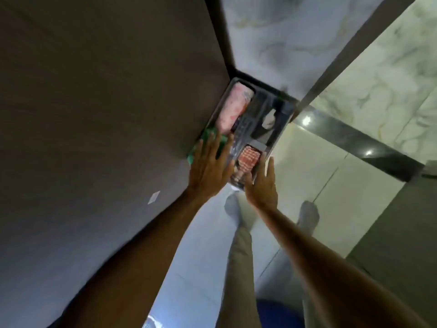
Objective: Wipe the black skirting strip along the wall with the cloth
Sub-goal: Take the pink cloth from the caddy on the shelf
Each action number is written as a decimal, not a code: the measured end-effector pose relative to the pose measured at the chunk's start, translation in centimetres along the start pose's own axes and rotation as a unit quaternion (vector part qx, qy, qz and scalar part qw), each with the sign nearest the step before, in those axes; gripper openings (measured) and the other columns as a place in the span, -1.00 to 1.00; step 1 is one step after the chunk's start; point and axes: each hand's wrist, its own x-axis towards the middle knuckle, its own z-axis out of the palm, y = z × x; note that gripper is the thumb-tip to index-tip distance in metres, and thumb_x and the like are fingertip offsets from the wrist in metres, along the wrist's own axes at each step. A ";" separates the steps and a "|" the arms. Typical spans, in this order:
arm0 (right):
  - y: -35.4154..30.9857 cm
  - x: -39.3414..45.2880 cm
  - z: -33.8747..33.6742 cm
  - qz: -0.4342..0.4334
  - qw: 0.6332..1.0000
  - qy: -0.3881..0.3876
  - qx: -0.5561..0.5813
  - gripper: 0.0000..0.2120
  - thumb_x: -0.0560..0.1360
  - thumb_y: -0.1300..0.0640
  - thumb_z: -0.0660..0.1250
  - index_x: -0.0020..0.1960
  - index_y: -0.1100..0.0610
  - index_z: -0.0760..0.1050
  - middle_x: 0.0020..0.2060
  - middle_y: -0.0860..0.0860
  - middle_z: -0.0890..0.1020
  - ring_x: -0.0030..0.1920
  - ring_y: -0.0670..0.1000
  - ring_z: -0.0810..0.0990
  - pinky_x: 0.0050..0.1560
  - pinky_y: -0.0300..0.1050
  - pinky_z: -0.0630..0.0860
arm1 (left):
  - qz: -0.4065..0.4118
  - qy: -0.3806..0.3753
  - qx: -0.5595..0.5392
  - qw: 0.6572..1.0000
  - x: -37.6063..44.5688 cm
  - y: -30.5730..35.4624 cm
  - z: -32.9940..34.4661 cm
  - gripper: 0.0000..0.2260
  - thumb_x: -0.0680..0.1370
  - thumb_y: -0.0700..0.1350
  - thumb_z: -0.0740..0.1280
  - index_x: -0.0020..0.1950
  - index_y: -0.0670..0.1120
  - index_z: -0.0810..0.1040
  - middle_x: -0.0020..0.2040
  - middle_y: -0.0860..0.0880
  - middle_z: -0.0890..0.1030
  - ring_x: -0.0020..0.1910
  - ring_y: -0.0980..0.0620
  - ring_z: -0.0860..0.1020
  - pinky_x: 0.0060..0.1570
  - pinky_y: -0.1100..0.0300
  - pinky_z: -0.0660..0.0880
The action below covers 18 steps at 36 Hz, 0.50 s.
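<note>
2 hands: left hand [208, 166] flat on 1 green cloth [214, 140], right hand [261, 185] at 1 tray [281, 133].

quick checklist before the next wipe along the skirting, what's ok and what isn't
1. Green cloth under the left hand: ok, fingers spread flat on it.
2. Cloth at the foot of the brown wall: ok.
3. Cloth touching the black strip: cannot tell, strip hidden there.
4. Path ahead: not ok, a tray of items sits in the corner.
5. Right hand at the tray's near edge: ok, grip cannot tell.
</note>
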 end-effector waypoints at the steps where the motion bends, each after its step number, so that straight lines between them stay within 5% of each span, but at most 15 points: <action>1: 0.7 1.6 1.9 -0.007 1.000 -0.001 0.010 -0.32 0.80 -0.17 0.08 0.80 0.06 -0.07 0.78 0.14 0.06 0.77 0.21 0.15 0.74 0.24 0.27 | -0.007 0.004 -0.005 1.000 1.3 -0.3 1.8 -0.36 0.76 0.21 -0.13 0.79 -0.07 0.14 0.76 -0.27 0.19 0.76 -0.27 0.15 0.71 -0.29 0.17; 5: 2.7 8.1 8.3 0.049 0.997 -0.026 0.061 -0.41 0.80 0.04 0.21 0.75 0.19 0.12 0.73 0.18 0.22 0.70 0.23 0.31 0.69 0.16 0.35 | -0.056 0.033 -0.003 0.998 5.5 -0.5 8.5 -0.33 0.75 0.27 -0.04 0.78 -0.05 0.14 0.75 -0.24 0.22 0.73 -0.27 0.24 0.73 -0.25 0.19; 11: 5.5 14.1 13.1 0.061 0.994 0.025 0.088 -0.33 0.74 0.02 0.33 0.73 0.18 0.15 0.70 0.19 0.28 0.69 0.23 0.31 0.71 0.20 0.34 | 0.019 0.080 0.026 0.996 11.8 0.3 14.6 -0.31 0.74 0.29 -0.01 0.80 -0.02 0.07 0.79 -0.20 0.11 0.78 -0.21 0.10 0.76 -0.24 0.10; 14: 6.4 15.2 14.7 0.093 0.987 0.056 0.120 -0.19 0.71 -0.05 0.38 0.77 0.18 0.02 0.75 0.21 0.17 0.74 0.27 0.21 0.71 0.31 0.32 | 0.027 0.088 0.058 0.994 13.4 0.3 16.8 -0.33 0.76 0.31 -0.06 0.80 0.00 0.04 0.80 -0.17 0.10 0.79 -0.21 0.07 0.75 -0.19 -0.07; 18: 7.5 16.0 16.7 0.099 0.993 0.069 -0.002 -0.16 0.73 0.00 0.37 0.78 0.23 -0.06 0.76 0.23 0.08 0.74 0.26 0.21 0.58 0.22 0.51 | 0.008 0.110 0.053 0.992 13.7 -0.1 18.6 -0.35 0.78 0.30 -0.05 0.78 -0.04 0.16 0.77 -0.21 0.19 0.76 -0.25 0.16 0.75 -0.12 -0.06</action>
